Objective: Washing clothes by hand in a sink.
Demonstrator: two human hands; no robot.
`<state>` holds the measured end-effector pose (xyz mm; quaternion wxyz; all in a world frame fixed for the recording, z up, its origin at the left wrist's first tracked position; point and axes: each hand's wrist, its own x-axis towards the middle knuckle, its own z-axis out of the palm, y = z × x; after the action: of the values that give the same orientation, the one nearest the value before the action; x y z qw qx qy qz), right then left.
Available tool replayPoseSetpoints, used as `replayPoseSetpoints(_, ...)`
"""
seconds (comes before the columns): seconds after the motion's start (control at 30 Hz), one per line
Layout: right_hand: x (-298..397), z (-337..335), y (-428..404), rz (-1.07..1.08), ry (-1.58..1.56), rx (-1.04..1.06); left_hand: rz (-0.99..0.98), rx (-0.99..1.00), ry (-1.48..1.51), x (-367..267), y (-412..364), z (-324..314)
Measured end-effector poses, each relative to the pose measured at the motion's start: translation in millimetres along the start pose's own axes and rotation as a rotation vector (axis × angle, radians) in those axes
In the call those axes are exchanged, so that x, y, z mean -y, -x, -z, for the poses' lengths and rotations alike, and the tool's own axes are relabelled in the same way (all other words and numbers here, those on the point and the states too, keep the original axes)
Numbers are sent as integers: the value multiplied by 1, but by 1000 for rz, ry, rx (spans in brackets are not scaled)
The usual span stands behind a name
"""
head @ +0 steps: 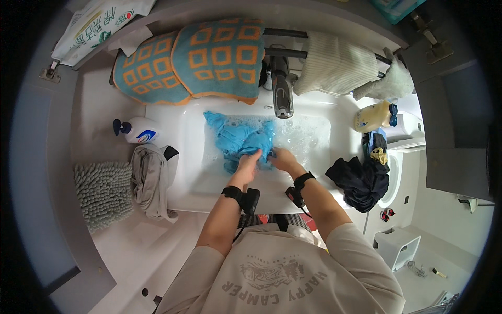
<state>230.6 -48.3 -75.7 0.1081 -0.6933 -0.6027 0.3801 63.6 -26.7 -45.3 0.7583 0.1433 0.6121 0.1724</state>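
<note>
A wet blue cloth, probably a garment, lies bunched in soapy water in the white sink basin. My left hand grips its near edge, thumb on top of the fabric. Just to the right, my right hand holds the cloth's right near edge, its fingertips partly hidden by fabric and water. Foam and bubbles float around the cloth, mostly on the right side of the basin. Above the far side of the basin stands a metal faucet.
Teal and orange towels and a pale striped towel hang behind the basin. A pump bottle and a grey garment are left. On the right are a yellow bottle and dark clothes.
</note>
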Motion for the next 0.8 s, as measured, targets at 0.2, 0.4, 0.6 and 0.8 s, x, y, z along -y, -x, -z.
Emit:
replayPoseSetpoints(0.2, -13, 15, -13, -362, 165, 34, 97, -180, 1, 6, -15, -11)
replayPoseSetpoints(0.4, 6, 37, 4, -516, -1273, 247, 1, 10, 646, -7, -18, 22)
replayPoseSetpoints(0.6, 22, 36, 9, -569, -684, 473, -25, 135, 473, -3, -12, 27)
replayPoseSetpoints(0.8, -44, 24, -20, 31, -445, 182, -30, -22, -333, -2, -12, 34)
